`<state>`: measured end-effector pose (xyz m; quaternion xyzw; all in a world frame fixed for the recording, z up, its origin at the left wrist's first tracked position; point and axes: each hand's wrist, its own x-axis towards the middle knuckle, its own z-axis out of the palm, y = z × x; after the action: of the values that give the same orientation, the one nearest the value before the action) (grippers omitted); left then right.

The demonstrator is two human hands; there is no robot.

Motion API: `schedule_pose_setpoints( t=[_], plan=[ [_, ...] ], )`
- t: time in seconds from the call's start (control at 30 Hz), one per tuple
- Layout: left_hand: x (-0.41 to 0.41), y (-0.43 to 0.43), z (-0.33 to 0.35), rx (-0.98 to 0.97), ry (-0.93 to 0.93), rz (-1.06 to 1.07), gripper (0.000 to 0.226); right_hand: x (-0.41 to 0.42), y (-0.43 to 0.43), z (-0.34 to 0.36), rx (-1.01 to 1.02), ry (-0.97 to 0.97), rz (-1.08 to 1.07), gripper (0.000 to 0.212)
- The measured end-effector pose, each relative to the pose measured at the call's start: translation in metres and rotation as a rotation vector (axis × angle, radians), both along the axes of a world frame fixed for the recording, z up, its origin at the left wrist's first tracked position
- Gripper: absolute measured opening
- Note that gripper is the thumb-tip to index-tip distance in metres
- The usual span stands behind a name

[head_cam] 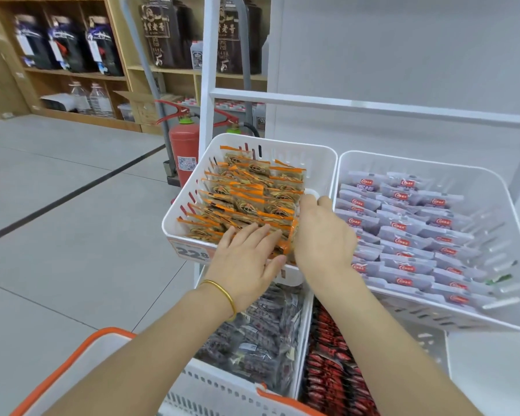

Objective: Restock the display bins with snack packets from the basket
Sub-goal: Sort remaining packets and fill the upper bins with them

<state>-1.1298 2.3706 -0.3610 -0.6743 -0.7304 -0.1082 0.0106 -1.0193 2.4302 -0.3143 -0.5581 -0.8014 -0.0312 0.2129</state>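
A white display bin point(318, 159) on the upper left of the rack holds several orange-edged snack packets point(252, 193) stacked in rows. My left hand point(246, 259) lies flat on the front packets with fingers straight. My right hand point(324, 235) is at the bin's right inner side, fingers bent around the end of the packet row; its fingertips are hidden. The white basket with an orange rim point(81, 352) sits at the bottom left under my forearms.
A second white bin point(493, 187) on the right holds pale purple packets. Lower bins hold dark packets point(261, 340) and red packets point(333, 370). A red fire extinguisher point(184, 151) stands on the floor behind the rack. Wooden shelves with jars line the back wall.
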Motion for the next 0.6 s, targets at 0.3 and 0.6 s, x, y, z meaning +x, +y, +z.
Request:
schedule_pose_setpoints(
  t=[0.3,0.6],
  plan=[
    [0.003,0.002,0.006,-0.075,-0.01,-0.091,0.046,0.039,0.018,-0.009,-0.221,0.318,0.403,0.046],
    [0.008,0.006,0.009,0.01,-0.158,-0.17,0.033,0.025,0.006,-0.012,-0.095,0.321,0.257,0.036]
  ],
)
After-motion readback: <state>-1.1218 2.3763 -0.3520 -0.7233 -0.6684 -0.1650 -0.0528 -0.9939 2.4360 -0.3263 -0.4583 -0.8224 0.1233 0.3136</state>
